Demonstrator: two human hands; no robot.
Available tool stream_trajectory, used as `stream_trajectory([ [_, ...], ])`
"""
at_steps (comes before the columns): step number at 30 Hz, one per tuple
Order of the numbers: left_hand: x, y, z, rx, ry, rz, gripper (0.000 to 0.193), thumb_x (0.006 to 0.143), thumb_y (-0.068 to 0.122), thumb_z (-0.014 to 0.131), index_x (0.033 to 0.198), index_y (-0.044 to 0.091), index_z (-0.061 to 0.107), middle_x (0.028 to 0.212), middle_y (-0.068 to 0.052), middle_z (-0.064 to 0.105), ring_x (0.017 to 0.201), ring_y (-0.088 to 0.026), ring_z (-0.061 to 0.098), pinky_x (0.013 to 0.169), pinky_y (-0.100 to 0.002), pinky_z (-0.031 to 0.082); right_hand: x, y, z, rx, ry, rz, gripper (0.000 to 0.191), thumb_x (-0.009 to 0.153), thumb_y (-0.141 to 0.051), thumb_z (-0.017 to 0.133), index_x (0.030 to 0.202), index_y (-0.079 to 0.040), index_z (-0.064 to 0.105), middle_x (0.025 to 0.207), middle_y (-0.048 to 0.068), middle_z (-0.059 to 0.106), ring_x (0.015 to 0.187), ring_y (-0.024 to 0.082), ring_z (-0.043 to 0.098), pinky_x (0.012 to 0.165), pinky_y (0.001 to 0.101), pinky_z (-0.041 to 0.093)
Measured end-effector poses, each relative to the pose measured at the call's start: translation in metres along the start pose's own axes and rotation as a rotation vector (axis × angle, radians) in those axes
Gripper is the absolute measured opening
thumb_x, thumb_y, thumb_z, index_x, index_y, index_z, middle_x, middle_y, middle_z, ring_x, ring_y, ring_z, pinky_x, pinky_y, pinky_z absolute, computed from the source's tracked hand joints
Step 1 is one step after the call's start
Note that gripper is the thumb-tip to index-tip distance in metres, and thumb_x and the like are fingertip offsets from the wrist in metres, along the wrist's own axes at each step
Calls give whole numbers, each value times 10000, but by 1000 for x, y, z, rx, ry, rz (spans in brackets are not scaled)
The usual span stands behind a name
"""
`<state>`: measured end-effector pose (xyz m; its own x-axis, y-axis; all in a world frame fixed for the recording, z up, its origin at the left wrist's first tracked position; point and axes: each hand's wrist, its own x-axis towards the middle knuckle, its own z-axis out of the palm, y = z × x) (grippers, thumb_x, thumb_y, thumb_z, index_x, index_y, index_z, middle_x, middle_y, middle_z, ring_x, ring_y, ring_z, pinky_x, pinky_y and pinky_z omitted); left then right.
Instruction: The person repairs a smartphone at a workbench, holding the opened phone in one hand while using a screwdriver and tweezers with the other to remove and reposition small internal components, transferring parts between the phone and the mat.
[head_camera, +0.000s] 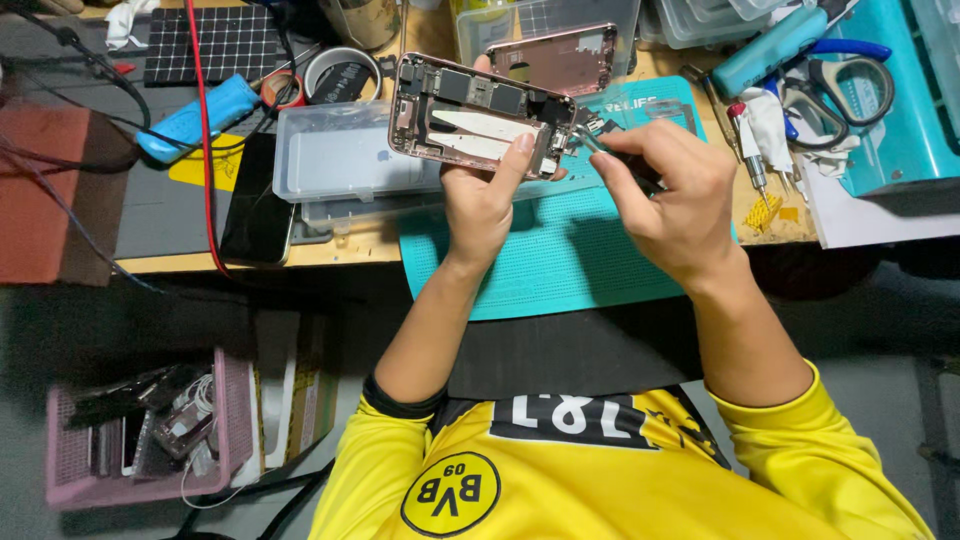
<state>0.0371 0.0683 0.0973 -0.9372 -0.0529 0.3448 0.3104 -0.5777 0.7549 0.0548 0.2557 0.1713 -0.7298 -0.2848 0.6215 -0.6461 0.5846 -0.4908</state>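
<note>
Left hand (487, 195) grips the opened phone (480, 115) above the mat (560, 260); right hand (672, 195) pinches tweezers (600, 145) at its edge.

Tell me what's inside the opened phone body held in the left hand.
Inside the opened phone body, held by the left hand, are dark circuit parts along the upper edge and a pale central bay with white strips. The right hand works tweezers at its end; fingers hide the lower edge.
</note>
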Motion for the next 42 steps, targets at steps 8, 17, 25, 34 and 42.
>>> stream_trajectory([
  [8,4,13,3,-68,-6,-71,807,996,-56,660,1646,-3,185,1129,-134,702,1011,-231,737,799,-344,638,-4,16,-6,-24,49,183,115,1034,-68,798,1016,20,727,909,97,758,801,162,749,667,267,537],
  [17,6,4,-1,-5,42,-269,332,1041,22,652,1326,-138,595,1095,-154,726,926,-268,766,624,-262,582,-13,72,-6,-478,-191,430,207,862,-151,823,982,8,766,787,214,717,760,417,700,774,490,552],
  [25,5,1,-3,18,7,-269,197,1002,32,670,1158,-87,652,1040,-148,732,927,-257,773,634,-268,605,-25,98,-22,-542,-193,423,247,822,-125,832,1032,-2,786,830,263,700,802,439,685,778,501,550],
  [34,4,1,-5,101,29,-289,132,1008,55,672,1069,-62,664,913,-163,753,668,-116,610,589,-235,504,-23,93,-18,-444,-275,452,189,865,-205,840,904,-31,776,808,197,718,766,387,701,753,468,559],
  [42,6,3,-2,69,14,-232,132,1016,25,625,1102,-69,659,1005,-159,748,716,-122,651,546,-235,454,-18,89,-4,-649,-395,498,252,791,-288,822,784,-40,774,747,237,693,722,423,683,718,501,555],
])
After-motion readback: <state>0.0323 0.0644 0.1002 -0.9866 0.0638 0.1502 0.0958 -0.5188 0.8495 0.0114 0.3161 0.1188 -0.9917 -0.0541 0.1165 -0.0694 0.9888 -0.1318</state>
